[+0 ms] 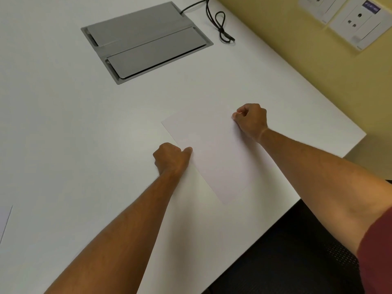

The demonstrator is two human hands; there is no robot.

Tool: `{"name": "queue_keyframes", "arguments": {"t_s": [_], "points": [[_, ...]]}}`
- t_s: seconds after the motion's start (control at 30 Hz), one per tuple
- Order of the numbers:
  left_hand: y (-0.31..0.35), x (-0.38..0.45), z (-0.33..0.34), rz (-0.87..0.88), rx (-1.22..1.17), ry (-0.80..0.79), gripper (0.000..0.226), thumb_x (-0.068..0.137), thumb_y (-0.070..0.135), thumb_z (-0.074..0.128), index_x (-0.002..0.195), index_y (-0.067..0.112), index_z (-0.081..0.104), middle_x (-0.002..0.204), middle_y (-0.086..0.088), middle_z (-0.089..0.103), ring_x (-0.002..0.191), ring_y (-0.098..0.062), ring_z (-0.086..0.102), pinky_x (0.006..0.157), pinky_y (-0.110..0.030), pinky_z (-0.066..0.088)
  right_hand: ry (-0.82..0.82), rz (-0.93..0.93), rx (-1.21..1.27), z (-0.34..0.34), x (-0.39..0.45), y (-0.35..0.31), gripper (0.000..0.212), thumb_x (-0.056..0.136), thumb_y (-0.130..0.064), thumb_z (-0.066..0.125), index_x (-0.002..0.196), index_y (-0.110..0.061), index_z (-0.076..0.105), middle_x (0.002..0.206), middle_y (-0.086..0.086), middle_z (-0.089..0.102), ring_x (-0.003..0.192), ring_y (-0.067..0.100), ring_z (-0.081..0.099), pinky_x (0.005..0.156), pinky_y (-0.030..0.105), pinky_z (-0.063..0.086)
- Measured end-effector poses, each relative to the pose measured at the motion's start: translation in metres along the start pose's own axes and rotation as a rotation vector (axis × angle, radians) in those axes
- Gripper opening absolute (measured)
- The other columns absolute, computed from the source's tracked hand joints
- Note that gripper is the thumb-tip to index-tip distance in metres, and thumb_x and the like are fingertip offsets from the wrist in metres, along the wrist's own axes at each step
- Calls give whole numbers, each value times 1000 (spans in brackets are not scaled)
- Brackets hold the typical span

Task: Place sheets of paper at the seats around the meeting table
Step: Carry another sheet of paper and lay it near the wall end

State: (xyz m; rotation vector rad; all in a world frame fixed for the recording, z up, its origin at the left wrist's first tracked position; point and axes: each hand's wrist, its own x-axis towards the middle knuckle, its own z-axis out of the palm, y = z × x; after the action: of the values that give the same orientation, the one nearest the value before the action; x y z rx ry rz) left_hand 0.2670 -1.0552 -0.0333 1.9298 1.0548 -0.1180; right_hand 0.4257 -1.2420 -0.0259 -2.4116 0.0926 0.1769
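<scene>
Head view looks down on a plain white rectangular sheet of paper (209, 153) lying flat on the white laminate meeting table (63, 124), a little right of centre and set askew, its long sides running from about ten o'clock to four o'clock and its near corner close to the table's edge. At the sheet's eight o'clock side the left hand (170, 159) is curled, thumb laid on top of the paper's edge, apparently pinching it against fingers I cannot see beneath. At its one o'clock corner the right hand (251, 119) is closed into a loose fist with thumb and forefinger nipped together on the far edge. Both hands seem clamped on the sheet rather than resting free. Beyond the paper, toward eleven o'clock, a grey metal flip-lid cable box (146, 42) is sunk in the tabletop, and at twelve to one o'clock a black looped cable (221, 26) trails off it. At four o'clock a dark mesh chair seat (286, 251) shows below the table edge; at seven o'clock the corner of another white sheet (5, 219) peeks in. The likely trouble: if the two pinches pull unevenly while squaring the sheet to the seat, thin paper may buckle or crease at the gripped edges. Released while this skewed, it would sit crooked, and a careless sweep toward four o'clock could slide it off the edge onto the chair.
</scene>
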Motion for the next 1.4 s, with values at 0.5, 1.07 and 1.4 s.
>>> {"name": "queue_keyframes", "arguments": {"t_s": [0.5, 1.07, 1.4], "points": [[29, -23, -51, 774, 626, 31, 87, 93, 67, 29, 157, 17, -3, 166, -9, 0, 153, -26, 0, 121, -38, 3, 131, -507, -515, -13, -87, -44, 78, 93, -56, 42, 154, -12, 24, 161, 17, 22, 148, 33, 23, 118, 47, 20], [46, -117, -162, 863, 789, 384, 94, 83, 77, 2, 152, 16, -21, 162, -12, -22, 149, -28, -22, 120, -48, -13, 199, -663, -552, -67, -218, -133, 90, 89, -70, 19, 157, -15, -4, 165, 12, -7, 152, 28, -7, 122, 48, -3], [24, -203, -244, 746, 862, 658, 98, 81, 79, -1, 153, 17, -21, 161, -11, -26, 147, -30, -27, 118, -52, -16, 249, -854, -489, -100, -295, -175, 92, 88, -73, 16, 156, -15, -9, 165, 12, -9, 152, 28, -8, 122, 51, -1]]}}
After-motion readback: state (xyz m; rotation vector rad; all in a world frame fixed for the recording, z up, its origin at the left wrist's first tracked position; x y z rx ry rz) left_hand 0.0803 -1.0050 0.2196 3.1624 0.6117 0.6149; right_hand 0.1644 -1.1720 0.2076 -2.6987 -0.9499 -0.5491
